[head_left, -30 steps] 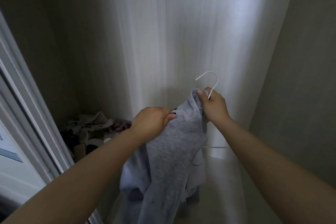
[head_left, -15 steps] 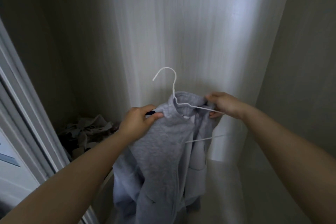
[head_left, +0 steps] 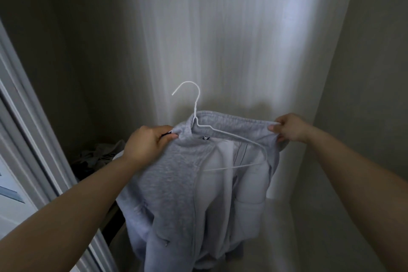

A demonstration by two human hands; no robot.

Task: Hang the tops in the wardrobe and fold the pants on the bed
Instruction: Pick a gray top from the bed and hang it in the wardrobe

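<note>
A light grey zip-up top [head_left: 176,185] hangs in front of me inside the wardrobe, opened so its pale lining shows. A thin white wire hanger [head_left: 196,104] sits inside it, its hook sticking up above the collar. My left hand [head_left: 148,146] grips the left shoulder of the top near the collar. My right hand [head_left: 289,127] pinches the right end of the collar and pulls it out to the right. The left arm of the hanger is hidden under the fabric.
The pale wardrobe back wall [head_left: 220,40] is straight ahead, with a side wall [head_left: 364,95] at right. A dark heap of clothes [head_left: 97,159] lies low at left. A white sliding door frame [head_left: 26,139] runs along the left edge.
My right hand let go of the hanger's neck and moved right, stretching the collar wide. The hanger now stands upright inside the top, and the garment is spread open.
</note>
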